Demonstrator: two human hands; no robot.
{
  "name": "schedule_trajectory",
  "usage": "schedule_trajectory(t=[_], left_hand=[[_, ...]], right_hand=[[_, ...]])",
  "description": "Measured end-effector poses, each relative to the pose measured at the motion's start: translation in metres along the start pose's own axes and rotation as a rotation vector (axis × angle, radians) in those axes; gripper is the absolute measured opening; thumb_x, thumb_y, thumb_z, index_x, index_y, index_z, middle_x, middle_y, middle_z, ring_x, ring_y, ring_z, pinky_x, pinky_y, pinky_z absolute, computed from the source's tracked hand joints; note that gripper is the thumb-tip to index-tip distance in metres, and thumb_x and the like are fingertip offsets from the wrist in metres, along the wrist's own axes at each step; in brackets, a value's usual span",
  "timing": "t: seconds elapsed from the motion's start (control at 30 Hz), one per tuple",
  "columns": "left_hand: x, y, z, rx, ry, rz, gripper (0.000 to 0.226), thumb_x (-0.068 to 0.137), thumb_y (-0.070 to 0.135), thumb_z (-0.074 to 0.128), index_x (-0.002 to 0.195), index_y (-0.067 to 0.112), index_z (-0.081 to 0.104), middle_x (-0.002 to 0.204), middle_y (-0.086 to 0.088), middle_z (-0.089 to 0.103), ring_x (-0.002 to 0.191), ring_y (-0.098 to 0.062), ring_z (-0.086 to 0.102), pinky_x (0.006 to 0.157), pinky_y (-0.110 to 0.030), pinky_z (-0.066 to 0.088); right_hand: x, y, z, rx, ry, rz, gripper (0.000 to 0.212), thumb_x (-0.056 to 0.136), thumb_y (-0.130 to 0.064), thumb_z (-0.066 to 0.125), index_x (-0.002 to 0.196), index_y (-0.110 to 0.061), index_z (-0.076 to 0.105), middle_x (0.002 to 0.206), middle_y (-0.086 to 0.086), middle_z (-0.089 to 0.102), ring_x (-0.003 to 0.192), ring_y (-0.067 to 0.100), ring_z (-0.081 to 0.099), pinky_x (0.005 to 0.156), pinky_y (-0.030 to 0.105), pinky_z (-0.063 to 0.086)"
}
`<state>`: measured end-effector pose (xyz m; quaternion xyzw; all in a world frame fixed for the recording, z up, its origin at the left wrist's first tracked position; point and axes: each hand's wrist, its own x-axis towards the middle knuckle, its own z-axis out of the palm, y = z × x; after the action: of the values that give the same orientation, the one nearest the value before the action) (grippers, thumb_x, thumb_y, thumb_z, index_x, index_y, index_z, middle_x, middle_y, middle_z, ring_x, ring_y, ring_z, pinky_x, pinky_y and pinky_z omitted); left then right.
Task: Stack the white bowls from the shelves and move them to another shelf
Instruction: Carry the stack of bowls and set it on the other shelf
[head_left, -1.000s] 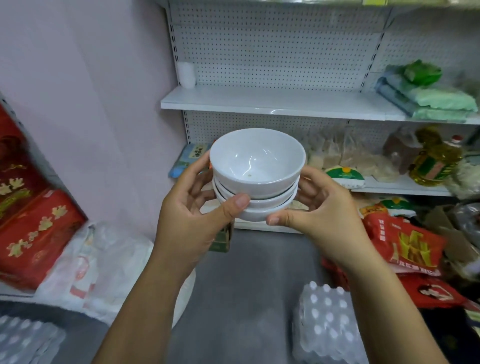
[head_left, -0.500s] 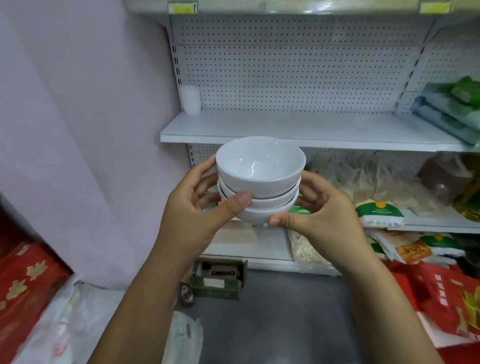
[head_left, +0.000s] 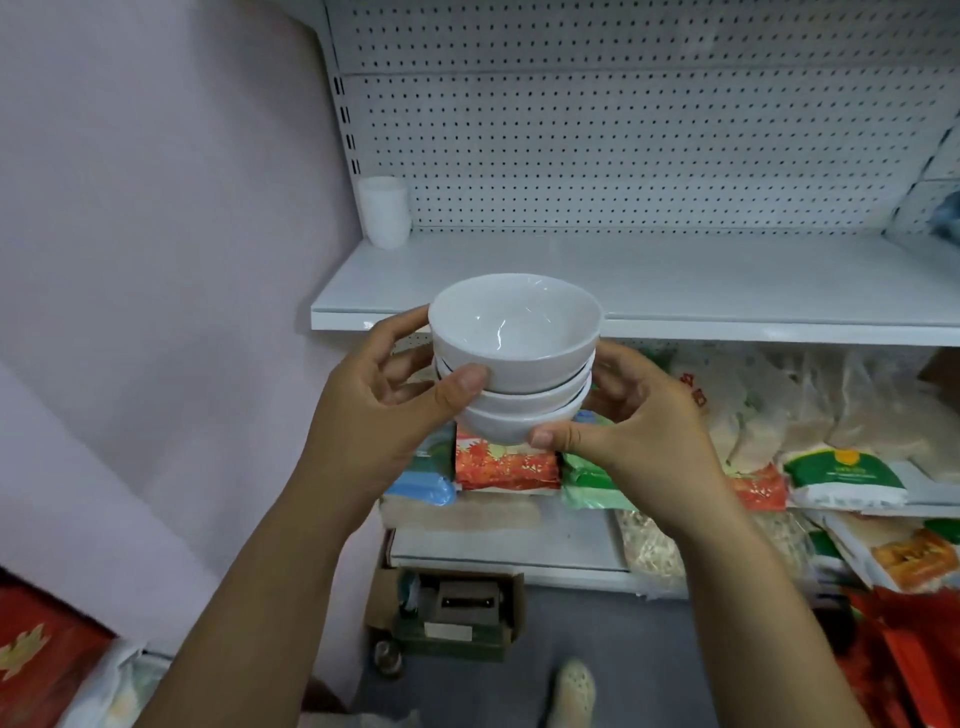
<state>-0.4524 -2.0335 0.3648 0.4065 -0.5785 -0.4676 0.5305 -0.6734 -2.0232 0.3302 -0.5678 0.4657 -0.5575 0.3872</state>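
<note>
Head view: A person holds a stack of three glossy white bowls (head_left: 514, 364) in mid-air at the front edge of a bare white metal shelf (head_left: 701, 280). The left hand (head_left: 379, 415) curls round the stack's left side, thumb pressed on the top bowl's wall. The right hand (head_left: 639, 431) cups the right side, thumb pinching the bottom bowl near its base. The grip matches that of half a second ago and a second ago.

The stack now stands higher against the shelving. A second ago it hung before the lower shelf, and half a second ago its rim met the shelf's front edge. Now the top bowl's rim overlaps the shelf surface, while the two lower bowls sit below the edge. The shelving fills more of the view than before.

A white plastic cup stack (head_left: 384, 210) stands at the shelf's back left corner, against the white perforated back panel (head_left: 623, 130). A red leaf-printed packet (head_left: 506, 465) lies on the lower shelf just under the bowls, with a green-and-white bag (head_left: 841, 475) to the right. An open cardboard box (head_left: 452, 613) sits on the grey floor, and a pale shoe (head_left: 571, 691) has come into sight.
</note>
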Motion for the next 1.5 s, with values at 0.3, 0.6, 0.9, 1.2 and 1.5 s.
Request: schedule_trajectory(t=[0.3, 0.6, 0.9, 1.2, 1.5], left_hand=[[0.142, -0.051, -0.001, 0.016, 0.128, -0.057, 0.073, 0.063, 0.045, 0.093, 0.130, 0.036, 0.064, 0.117, 0.002, 0.077, 0.112, -0.017, 0.073, 0.095, -0.050, 0.059], [0.292, -0.096, 0.028, -0.035, 0.229, -0.036, 0.068, 0.059, 0.054, 0.089, 0.123, 0.051, 0.067, 0.126, 0.006, 0.073, 0.122, -0.014, 0.067, 0.091, -0.040, 0.061], [0.357, -0.159, 0.022, -0.041, 0.298, -0.102, 0.075, 0.059, 0.049, 0.091, 0.130, 0.044, 0.067, 0.128, 0.003, 0.073, 0.122, -0.016, 0.067, 0.096, -0.043, 0.060], [0.378, -0.193, 0.010, -0.036, 0.283, -0.146, 0.074, 0.064, 0.044, 0.093, 0.133, 0.040, 0.066, 0.132, -0.001, 0.071, 0.127, -0.022, 0.064, 0.105, -0.051, 0.054], [0.390, -0.197, 0.008, 0.073, 0.240, -0.135, 0.067, 0.074, 0.037, 0.087, 0.137, 0.040, 0.061, 0.133, 0.011, 0.069, 0.127, -0.010, 0.063, 0.110, -0.043, 0.050]], right_hand=[[0.159, 0.053, -0.005, -0.034, -0.106, 0.026, 0.092, 0.052, -0.018, 0.097, 0.135, -0.020, 0.059, 0.124, -0.007, 0.073, 0.111, 0.015, 0.071, 0.096, 0.046, 0.058], [0.333, 0.102, -0.034, -0.111, -0.225, 0.021, 0.083, 0.059, -0.020, 0.098, 0.130, -0.034, 0.056, 0.129, -0.012, 0.068, 0.119, 0.008, 0.065, 0.101, 0.038, 0.055], [0.411, 0.172, -0.025, -0.061, -0.337, 0.074, 0.087, 0.063, -0.012, 0.096, 0.139, -0.025, 0.053, 0.137, -0.011, 0.063, 0.123, 0.008, 0.062, 0.084, 0.015, 0.056], [0.435, 0.206, -0.017, -0.076, -0.359, 0.093, 0.086, 0.063, -0.017, 0.097, 0.138, -0.027, 0.054, 0.134, -0.015, 0.063, 0.122, 0.002, 0.061, 0.092, 0.016, 0.053], [0.444, 0.213, -0.015, -0.071, -0.403, 0.083, 0.084, 0.069, -0.017, 0.094, 0.136, -0.036, 0.048, 0.135, -0.022, 0.058, 0.124, -0.002, 0.058, 0.098, 0.017, 0.053]])
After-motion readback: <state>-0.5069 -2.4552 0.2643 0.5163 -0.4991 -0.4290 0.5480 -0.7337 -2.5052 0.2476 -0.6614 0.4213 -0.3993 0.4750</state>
